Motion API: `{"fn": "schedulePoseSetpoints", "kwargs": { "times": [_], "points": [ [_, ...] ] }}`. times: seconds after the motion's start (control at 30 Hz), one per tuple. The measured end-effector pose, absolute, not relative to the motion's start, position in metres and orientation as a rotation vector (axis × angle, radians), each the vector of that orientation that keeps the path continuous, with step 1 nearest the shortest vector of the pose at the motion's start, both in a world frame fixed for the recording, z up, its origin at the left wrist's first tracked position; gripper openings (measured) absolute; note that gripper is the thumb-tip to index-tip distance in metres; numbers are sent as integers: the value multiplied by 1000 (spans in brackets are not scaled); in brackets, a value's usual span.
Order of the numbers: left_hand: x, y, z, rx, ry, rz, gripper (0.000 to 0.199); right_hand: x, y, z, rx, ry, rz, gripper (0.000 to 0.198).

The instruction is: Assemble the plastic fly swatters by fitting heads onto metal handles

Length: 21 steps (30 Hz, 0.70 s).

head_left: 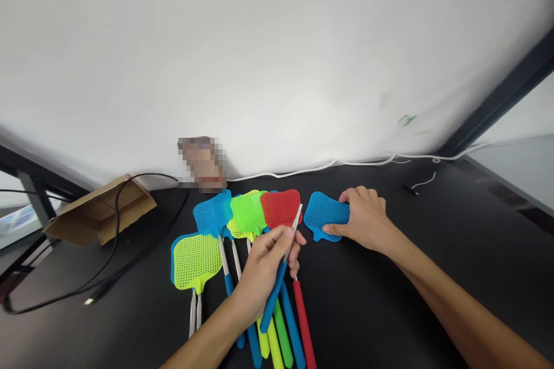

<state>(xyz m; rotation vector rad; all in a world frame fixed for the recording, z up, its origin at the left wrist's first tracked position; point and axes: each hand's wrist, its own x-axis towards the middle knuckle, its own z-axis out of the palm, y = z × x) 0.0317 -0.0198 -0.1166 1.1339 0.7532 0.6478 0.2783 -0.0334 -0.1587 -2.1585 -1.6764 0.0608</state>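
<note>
My left hand (pixel 270 256) is closed around a blue handle with a metal rod (pixel 298 218), whose bare tip points up and to the right. My right hand (pixel 366 216) grips the right side of a blue fly swatter head (pixel 324 217), thumb on its face and fingers at its edge. Rod and head are apart. Beneath and beside my left hand lie several fly swatters, among them a red one (pixel 281 209), a green one (pixel 249 212), a blue one (pixel 210 214) and a yellow one (pixel 197 262). Their coloured handles run toward me, partly hidden by my left forearm.
An open cardboard box (pixel 99 213) lies at the left on the black table (pixel 372 311), with a black cable (pixel 116 236) looping past it. A blurred-out object (pixel 202 164) leans on the white wall. A white cable (pixel 303 170) follows the wall's base; a small black connector (pixel 410 190) lies right.
</note>
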Motion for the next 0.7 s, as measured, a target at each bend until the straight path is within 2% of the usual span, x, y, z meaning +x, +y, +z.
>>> {"fn": "schedulePoseSetpoints", "kwargs": {
  "times": [0.1,0.17,0.27,0.37,0.57,0.7],
  "points": [
    [32,-20,-116,1132,757,648,36,276,-35,-152,-2122,-1600,165,61],
    [32,-19,-116,1131,757,645,36,273,-36,-147,-2038,-1524,360,54],
    [32,-19,-116,1123,758,634,35,269,-38,-140,-1734,-1414,655,39],
    [33,-18,-115,1125,772,627,36,265,-38,-134,-1464,-1233,783,27],
    [31,-19,-116,1126,764,610,34,263,-40,-124,-1059,-762,1002,27],
    [30,-21,-117,1129,711,591,32,259,-42,-118,-989,-649,1064,30]
  ]
}}
